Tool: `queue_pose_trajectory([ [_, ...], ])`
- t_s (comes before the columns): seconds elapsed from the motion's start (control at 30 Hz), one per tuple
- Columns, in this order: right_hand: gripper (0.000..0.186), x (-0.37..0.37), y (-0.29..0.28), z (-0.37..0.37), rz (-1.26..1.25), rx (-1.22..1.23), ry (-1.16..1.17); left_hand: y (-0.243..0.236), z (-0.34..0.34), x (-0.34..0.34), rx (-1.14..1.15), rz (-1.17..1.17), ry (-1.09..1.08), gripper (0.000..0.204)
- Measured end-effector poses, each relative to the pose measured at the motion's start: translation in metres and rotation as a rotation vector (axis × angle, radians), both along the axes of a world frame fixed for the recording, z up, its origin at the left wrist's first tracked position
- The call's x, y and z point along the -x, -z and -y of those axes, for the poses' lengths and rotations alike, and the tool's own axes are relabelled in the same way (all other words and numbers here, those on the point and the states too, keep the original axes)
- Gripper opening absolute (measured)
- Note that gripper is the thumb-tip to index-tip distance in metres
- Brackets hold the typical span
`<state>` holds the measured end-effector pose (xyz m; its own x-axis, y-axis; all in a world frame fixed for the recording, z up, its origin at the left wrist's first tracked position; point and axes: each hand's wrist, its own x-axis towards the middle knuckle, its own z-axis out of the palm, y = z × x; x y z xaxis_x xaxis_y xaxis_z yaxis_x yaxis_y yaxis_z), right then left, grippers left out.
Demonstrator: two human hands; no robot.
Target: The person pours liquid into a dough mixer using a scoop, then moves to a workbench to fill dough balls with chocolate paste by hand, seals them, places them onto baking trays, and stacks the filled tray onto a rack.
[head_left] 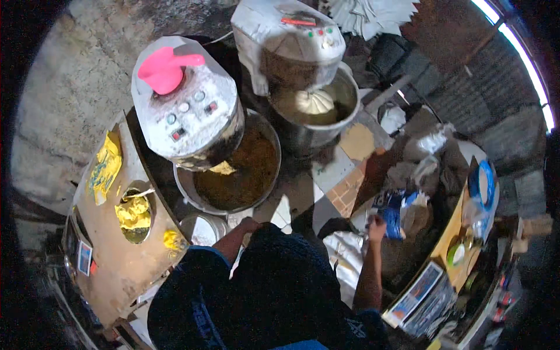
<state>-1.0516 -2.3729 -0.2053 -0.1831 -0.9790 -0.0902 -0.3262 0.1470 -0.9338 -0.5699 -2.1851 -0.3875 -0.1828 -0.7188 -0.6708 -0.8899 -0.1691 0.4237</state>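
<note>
Right hand (377, 226) is beside the shiny blue plastic packet (393, 214), seemingly a handling step, wanting steadiness next; left hand (249, 225) apart, can't tell either grip!

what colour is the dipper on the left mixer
The dipper is bright pink; the head view shows it.

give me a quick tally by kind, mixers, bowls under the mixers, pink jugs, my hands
Mixers: 2
Bowls under the mixers: 2
Pink jug: 1
Your hands, left and right: 2
Total: 7
</note>
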Motion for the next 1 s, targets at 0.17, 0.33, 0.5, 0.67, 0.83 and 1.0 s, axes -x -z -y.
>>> queue_pose_trajectory([
  [0.17,0.025,-0.19,-0.15,0.227,-0.013,0.335,-0.492,-0.015,0.026,0.024,-0.031,0.033,-0.191,0.04],
  [0.33,0.024,-0.398,-0.281,0.274,-0.016,0.603,-0.952,0.012,0.031,0.039,-0.123,-0.132,-0.697,0.035],
  [0.5,0.026,-0.581,-0.338,0.235,0.158,0.784,-1.216,0.039,0.05,0.05,-0.004,-0.16,-0.995,0.044],
  [0.67,0.036,-0.693,-0.354,0.22,-0.461,0.73,-1.452,0.03,0.086,0.072,0.054,-0.362,-1.6,0.041],
  [0.83,0.043,-0.721,-0.323,0.205,0.026,-0.201,-1.719,0.026,0.115,0.103,0.131,-0.163,-1.469,0.029],
  [1.0,0.049,-0.676,-0.328,0.244,-0.146,0.035,-1.755,0.048,0.142,0.163,0.14,-0.117,-1.739,0.03],
])
